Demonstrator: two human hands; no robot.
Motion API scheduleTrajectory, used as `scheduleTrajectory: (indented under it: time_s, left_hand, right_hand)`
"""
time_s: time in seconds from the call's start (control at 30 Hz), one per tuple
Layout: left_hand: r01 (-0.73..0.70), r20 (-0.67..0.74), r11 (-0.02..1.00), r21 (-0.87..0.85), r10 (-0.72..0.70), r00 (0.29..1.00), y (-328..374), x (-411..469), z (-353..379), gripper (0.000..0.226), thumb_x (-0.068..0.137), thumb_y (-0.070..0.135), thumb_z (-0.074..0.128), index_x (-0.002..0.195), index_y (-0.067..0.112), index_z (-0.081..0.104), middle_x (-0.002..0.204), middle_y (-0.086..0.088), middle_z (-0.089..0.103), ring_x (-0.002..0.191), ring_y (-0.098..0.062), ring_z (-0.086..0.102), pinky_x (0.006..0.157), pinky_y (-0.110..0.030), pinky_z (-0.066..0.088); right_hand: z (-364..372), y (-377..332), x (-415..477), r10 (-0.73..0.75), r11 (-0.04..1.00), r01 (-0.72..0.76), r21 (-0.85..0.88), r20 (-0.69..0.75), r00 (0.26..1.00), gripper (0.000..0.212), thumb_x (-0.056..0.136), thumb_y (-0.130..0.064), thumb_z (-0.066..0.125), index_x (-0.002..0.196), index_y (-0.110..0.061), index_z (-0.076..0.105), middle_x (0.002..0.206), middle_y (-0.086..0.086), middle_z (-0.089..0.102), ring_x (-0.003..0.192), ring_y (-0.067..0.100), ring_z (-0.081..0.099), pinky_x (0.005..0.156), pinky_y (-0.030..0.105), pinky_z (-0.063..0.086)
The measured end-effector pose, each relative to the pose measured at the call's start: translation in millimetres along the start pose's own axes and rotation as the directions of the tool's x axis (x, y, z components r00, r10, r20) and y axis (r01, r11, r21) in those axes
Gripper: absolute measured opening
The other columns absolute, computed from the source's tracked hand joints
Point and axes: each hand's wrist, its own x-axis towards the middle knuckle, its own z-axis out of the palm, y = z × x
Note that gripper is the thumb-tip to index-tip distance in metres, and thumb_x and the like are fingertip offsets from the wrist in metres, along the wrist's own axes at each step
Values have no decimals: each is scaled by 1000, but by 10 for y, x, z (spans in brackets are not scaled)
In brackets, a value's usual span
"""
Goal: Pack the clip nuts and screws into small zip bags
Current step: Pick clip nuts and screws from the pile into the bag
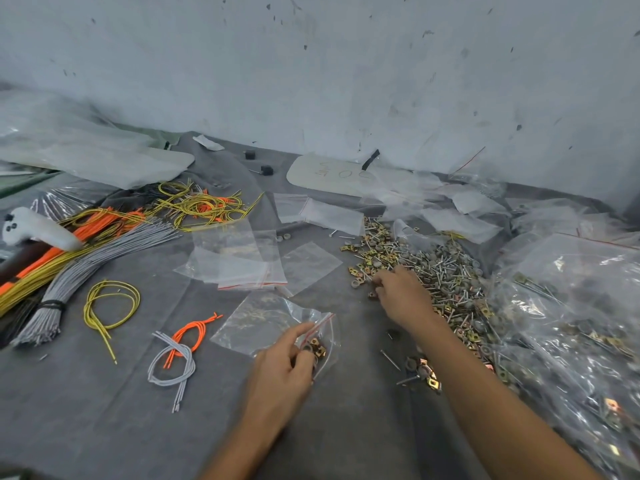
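Observation:
A small clear zip bag (266, 320) with a red seal line lies on the grey cloth in front of me. My left hand (282, 367) holds its open mouth, and a few brass clip nuts (318, 348) and washers sit inside. A wide heap of screws, clip nuts and washers (429, 268) spreads to the right. My right hand (401, 294) reaches into the heap's near-left edge with fingers curled, pinching small parts that I cannot make out. A small cluster of nuts and screws (420, 374) lies beside my right forearm.
Empty zip bags (242, 261) lie in a loose stack ahead. Bundles of grey, orange and yellow cords (86, 244) fill the left side, with loose cords (173, 358) nearer. Large clear bags of hardware (571, 306) crowd the right. A white controller (31, 226) rests far left.

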Motion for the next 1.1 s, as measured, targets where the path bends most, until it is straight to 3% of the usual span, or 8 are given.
scheduleTrajectory:
  time_s: [0.3,0.43,0.53,0.63,0.73,0.83,1.0,1.1]
  left_hand:
    - [8,8,1000,-5,-8,1000,22,-3,-10,45,75,45,41,113,65,55,58,8,62,55,-11,60,61,-41,53]
    - [6,10,1000,11,-6,1000,50,-11,-20,45,76,45,41,112,67,54,59,9,63,55,-10,60,60,-41,52]
    - [18,4,1000,15,-18,1000,49,-4,-24,44,76,45,40,113,65,55,60,8,63,55,-10,59,61,-44,52]
    - [18,2,1000,12,-18,1000,70,-10,-23,44,76,44,41,113,62,57,59,8,63,54,-11,59,61,-42,53]
    - [16,-5,1000,0,-16,1000,97,-25,-37,44,75,46,41,112,63,57,61,7,64,57,-12,62,64,-40,54]
    - [20,-1,1000,-3,-20,1000,108,-31,-43,44,75,46,41,115,56,58,63,6,66,60,-15,65,67,-42,56]
    - [13,-14,1000,9,-13,1000,133,-31,-50,46,77,45,41,118,48,61,64,9,68,60,-11,65,69,-44,55]
    - [27,-25,999,-40,-28,999,150,-51,-55,42,82,35,46,118,43,65,66,8,70,59,-10,67,68,-39,56]
  right_hand:
    - [-18,59,-77,-51,998,52,-31,28,998,19,101,-35,52,115,-24,59,124,4,53,118,26,47,97,40,43]
    - [-69,44,-264,-24,988,35,152,-72,997,8,98,-30,59,97,-22,57,111,0,54,108,22,50,92,38,42]
    - [-69,-28,-536,-43,940,100,327,-178,983,9,97,-28,60,90,-24,55,96,-8,53,91,16,51,76,34,39]
    - [-53,-67,-754,-15,895,91,437,-175,984,11,98,-26,58,89,-26,52,81,-9,58,74,11,55,62,34,42]
    - [-42,-89,-884,-7,900,50,433,-100,995,6,99,-26,58,94,-24,55,82,-6,63,75,16,58,70,38,48]
    - [-34,-164,-984,-76,914,106,391,-91,993,6,98,-26,59,93,-22,59,84,-8,62,81,15,59,76,36,47]
    - [58,-505,-1168,-237,835,246,491,-82,968,7,93,-26,65,90,-24,60,72,-14,60,69,1,55,65,18,40]
    - [78,-641,-1225,-259,809,255,530,-69,963,14,92,-28,68,102,-32,59,87,-10,68,82,9,63,77,29,50]
